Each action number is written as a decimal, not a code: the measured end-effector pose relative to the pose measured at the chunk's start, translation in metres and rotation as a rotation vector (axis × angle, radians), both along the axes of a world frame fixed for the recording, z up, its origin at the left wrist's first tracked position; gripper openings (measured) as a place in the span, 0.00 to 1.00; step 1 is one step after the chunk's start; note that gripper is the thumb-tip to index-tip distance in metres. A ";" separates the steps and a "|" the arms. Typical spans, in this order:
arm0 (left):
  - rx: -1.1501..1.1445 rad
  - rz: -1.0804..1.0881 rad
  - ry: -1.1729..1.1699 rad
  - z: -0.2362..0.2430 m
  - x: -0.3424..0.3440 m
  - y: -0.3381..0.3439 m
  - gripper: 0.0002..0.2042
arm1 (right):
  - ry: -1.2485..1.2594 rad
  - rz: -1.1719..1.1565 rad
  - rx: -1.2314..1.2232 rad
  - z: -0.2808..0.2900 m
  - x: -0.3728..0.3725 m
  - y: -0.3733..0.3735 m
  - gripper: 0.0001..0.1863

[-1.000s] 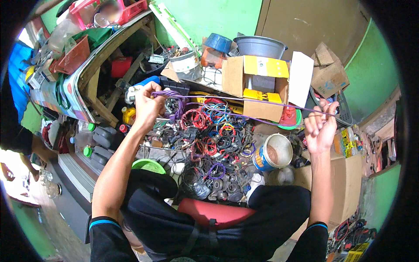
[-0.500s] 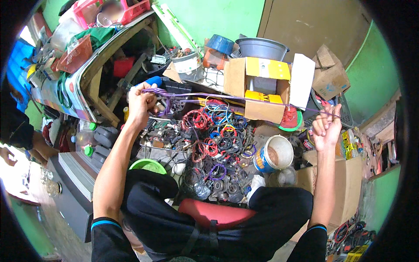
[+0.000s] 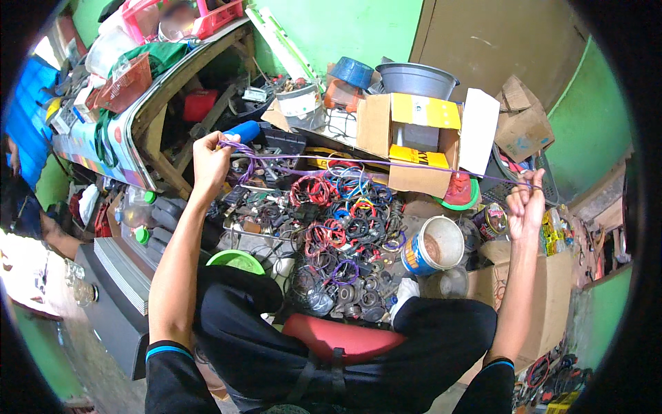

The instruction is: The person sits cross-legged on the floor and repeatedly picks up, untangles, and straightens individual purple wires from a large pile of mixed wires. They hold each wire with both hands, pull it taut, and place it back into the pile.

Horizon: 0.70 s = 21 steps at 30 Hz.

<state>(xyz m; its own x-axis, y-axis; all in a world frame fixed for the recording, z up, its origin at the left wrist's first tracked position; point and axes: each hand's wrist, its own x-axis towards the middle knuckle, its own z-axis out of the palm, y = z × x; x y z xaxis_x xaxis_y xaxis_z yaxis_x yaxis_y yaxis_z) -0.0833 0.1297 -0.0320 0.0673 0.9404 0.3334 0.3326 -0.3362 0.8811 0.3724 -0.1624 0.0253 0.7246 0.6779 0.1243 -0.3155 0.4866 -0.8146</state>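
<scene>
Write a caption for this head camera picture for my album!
Left hand and right hand stretch a thin purple wire above colourful coiled wires.

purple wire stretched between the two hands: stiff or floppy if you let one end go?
Probably floppy: the purple wire runs straight only because the left hand and right hand pull it taut, and spare length loops at the left hand. It looks thin, so likely light. It may snag the coiled wires below.

A thin purple wire [image 3: 386, 163] stretched taut, level above coiled wires [image 3: 341, 221].
</scene>
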 end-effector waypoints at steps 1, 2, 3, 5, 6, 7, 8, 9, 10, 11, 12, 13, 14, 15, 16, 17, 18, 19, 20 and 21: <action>0.009 0.006 0.004 -0.004 -0.004 0.003 0.13 | -0.105 0.124 -0.030 0.002 0.000 -0.006 0.18; 0.019 0.013 0.009 -0.005 -0.007 0.005 0.13 | -0.209 0.249 -0.059 0.005 0.001 -0.009 0.18; 0.007 0.066 0.016 0.000 -0.006 0.005 0.10 | -0.757 -0.253 -0.092 -0.001 0.022 -0.012 0.17; 0.049 0.073 0.035 -0.002 -0.014 0.010 0.06 | -1.563 -1.004 -0.291 -0.002 0.034 -0.025 0.11; 0.027 0.087 0.063 0.001 -0.016 0.009 0.05 | -1.817 -1.119 -0.177 0.000 0.046 -0.034 0.07; 0.086 0.052 0.079 0.000 -0.013 0.010 0.06 | -1.760 -1.219 -0.175 -0.003 0.054 -0.037 0.09; 0.139 0.023 0.098 0.000 -0.007 0.006 0.07 | -1.701 -1.308 -0.171 -0.004 0.052 -0.034 0.11; 0.114 0.032 0.133 0.007 -0.001 -0.001 0.09 | -1.258 -1.067 -0.147 -0.004 0.051 -0.032 0.12; 0.116 0.048 0.134 0.005 -0.001 0.000 0.10 | -0.823 -0.815 -0.122 -0.003 0.049 -0.030 0.14; 0.122 0.068 0.134 0.003 -0.002 0.004 0.11 | -0.395 -0.551 -0.090 0.000 0.045 -0.026 0.15; 0.127 0.090 0.139 0.002 -0.007 0.006 0.13 | -0.225 -0.353 -0.144 0.013 0.023 -0.020 0.18; 0.135 0.115 0.171 -0.001 -0.018 0.011 0.15 | -0.207 -0.187 -0.137 0.011 0.024 -0.019 0.18; 0.149 0.137 0.165 -0.002 -0.020 0.012 0.15 | -0.198 -0.034 -0.131 0.010 0.027 -0.023 0.18; 0.167 0.159 0.164 0.000 -0.020 0.011 0.16 | -0.468 -0.377 -0.260 0.005 0.036 -0.024 0.18; 0.185 0.182 0.165 0.001 -0.021 0.011 0.16 | -0.733 -0.722 -0.387 0.000 0.048 -0.025 0.17; 0.244 0.206 0.146 0.002 -0.026 0.014 0.16 | -1.292 -1.086 -0.255 -0.002 0.065 -0.034 0.15; 0.283 0.207 0.156 0.006 -0.026 0.011 0.16 | -1.415 -1.251 -0.285 -0.007 0.071 -0.042 0.13; 0.339 0.192 0.183 0.004 -0.028 0.010 0.16 | -1.526 -1.257 -0.351 -0.013 0.076 -0.046 0.12; 0.401 0.177 0.202 0.004 -0.028 0.010 0.15 | -1.638 -1.268 -0.413 -0.015 0.079 -0.048 0.12; 0.394 0.166 0.246 0.005 -0.022 0.008 0.13 | -1.574 -1.161 -0.500 -0.027 0.088 -0.046 0.11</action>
